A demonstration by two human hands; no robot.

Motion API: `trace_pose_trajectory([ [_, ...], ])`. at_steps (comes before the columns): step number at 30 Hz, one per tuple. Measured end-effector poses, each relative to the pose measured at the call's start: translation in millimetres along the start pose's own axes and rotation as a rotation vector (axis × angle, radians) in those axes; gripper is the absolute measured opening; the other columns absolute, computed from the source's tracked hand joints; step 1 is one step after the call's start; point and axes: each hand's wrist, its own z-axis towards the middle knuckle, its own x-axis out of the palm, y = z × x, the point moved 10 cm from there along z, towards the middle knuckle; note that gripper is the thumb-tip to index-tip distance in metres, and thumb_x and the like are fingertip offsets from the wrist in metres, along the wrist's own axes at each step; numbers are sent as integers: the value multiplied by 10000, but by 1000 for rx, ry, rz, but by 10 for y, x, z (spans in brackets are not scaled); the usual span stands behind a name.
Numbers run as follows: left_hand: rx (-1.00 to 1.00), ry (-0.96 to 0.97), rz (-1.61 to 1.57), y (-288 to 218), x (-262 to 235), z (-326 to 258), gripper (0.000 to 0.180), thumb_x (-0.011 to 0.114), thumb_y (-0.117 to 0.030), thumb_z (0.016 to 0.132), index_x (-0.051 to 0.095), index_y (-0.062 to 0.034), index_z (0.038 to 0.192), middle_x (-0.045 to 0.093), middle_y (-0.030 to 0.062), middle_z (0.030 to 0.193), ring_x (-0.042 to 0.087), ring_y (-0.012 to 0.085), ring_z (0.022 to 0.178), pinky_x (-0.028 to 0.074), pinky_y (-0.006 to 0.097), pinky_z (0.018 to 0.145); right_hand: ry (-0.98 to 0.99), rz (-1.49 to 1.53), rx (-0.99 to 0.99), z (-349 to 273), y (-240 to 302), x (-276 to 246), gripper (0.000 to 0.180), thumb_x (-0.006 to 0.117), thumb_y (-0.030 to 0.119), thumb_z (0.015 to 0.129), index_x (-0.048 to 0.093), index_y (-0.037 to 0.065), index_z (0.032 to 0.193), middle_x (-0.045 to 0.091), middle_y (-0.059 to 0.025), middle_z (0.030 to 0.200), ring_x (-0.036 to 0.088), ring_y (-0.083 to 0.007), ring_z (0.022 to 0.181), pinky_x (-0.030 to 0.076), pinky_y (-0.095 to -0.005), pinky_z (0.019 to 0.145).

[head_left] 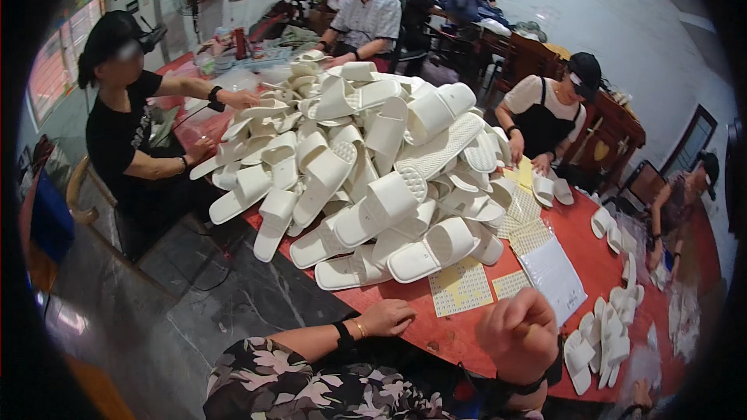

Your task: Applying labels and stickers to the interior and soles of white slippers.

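Note:
My left hand (387, 317) rests at the near edge of the red table, its fingers loosely curled together and nothing visible in them. Raised closer to the camera, my right hand (520, 333) is closed with the fingers bent in; whatever it may pinch is hidden. Just beyond it lie a pale yellow sheet of small labels (461, 288), a smaller label sheet (510, 284) and a white sheet in a clear sleeve (554, 274). The nearest white slipper (433, 250) sits at the front of a big heap of slippers (342, 163), touched by neither hand.
The red table (443, 334) carries more white slippers (599, 346) along its right side. One person (117, 124) sits at the left, another (366, 15) behind the heap. At the right a person (548, 113) handles yellow sheets. A wooden chair (85, 194) stands left.

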Motion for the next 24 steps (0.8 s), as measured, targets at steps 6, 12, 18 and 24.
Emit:
trace_pose_trajectory([
  [6,96,36,-59,-135,125,130,156,627,-135,856,632,-47,985,611,134,869,618,314,824,502,422,721,-11,40,38,-231,93,-300,174,603,116,890,555,-13,995,598,-111,805,533,-164,689,433,-290,597],
  [12,-52,62,34,136,75,-23,161,661,-113,830,652,-69,985,627,127,834,630,313,797,511,411,702,71,17,158,-145,66,-195,187,616,100,900,599,-39,1023,603,-105,881,555,-190,738,448,-319,662],
  [18,22,59,-70,-187,-16,296,180,666,-94,809,655,-70,988,653,118,864,634,311,808,510,405,709,340,12,-15,-271,461,-68,258,708,224,904,663,-25,957,640,-80,857,576,-216,742,428,-372,681],
  [24,-14,57,7,-156,17,247,173,659,-71,799,663,-65,971,643,111,841,617,312,780,494,411,696,482,-68,-231,-514,743,6,367,710,403,897,669,44,835,626,-37,753,577,-226,644,410,-363,598],
])
